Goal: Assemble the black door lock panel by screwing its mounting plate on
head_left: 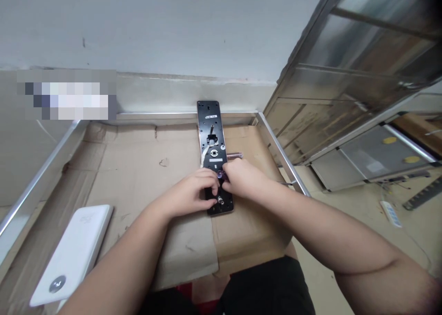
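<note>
A long black door-lock panel point(209, 110) lies with its inner side up, its far end across the frame's back rail. It bears screw holes, a white cable point(205, 154) and a metal spindle point(212, 130). A shiny handle point(235, 155) sticks out on its right. My right hand point(241, 179) is closed round a screwdriver with a clear purple handle point(220, 173); its thin shaft point(286, 183) points right below my forearm. My left hand point(196, 191) rests on the panel's near part, thumb and fingers apart, beside a small metal post point(220, 200).
Cardboard point(138, 154) lines the worktable, edged by a raised metal frame point(281, 151). A white slab-shaped device point(78, 246) with a round badge lies at left. A wall stands behind. At right are a metal door point(324, 80) and a power strip point(391, 213) on the floor.
</note>
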`<state>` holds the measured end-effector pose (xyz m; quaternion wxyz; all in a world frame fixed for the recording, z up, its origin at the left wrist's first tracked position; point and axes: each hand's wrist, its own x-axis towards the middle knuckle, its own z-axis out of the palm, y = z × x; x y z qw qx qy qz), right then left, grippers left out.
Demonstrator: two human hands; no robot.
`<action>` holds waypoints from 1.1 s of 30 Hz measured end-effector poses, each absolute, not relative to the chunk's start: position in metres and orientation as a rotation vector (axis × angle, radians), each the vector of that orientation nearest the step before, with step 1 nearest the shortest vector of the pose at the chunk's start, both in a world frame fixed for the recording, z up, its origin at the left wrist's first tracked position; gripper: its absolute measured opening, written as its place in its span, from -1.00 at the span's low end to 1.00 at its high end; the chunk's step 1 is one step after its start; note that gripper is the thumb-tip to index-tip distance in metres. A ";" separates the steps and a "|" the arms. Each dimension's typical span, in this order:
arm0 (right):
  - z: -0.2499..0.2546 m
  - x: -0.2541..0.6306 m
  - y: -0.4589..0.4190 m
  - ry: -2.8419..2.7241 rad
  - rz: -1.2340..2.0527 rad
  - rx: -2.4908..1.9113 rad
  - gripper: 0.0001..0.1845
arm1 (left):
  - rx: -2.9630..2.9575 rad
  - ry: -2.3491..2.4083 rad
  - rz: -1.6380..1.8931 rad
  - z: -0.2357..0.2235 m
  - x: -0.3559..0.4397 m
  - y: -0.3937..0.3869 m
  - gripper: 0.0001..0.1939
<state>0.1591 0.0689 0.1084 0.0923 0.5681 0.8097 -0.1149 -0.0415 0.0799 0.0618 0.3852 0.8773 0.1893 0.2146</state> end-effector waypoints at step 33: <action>0.102 0.150 0.059 2.351 -0.305 1.858 -0.85 | 1.968 0.858 0.916 0.045 -0.051 0.093 -0.85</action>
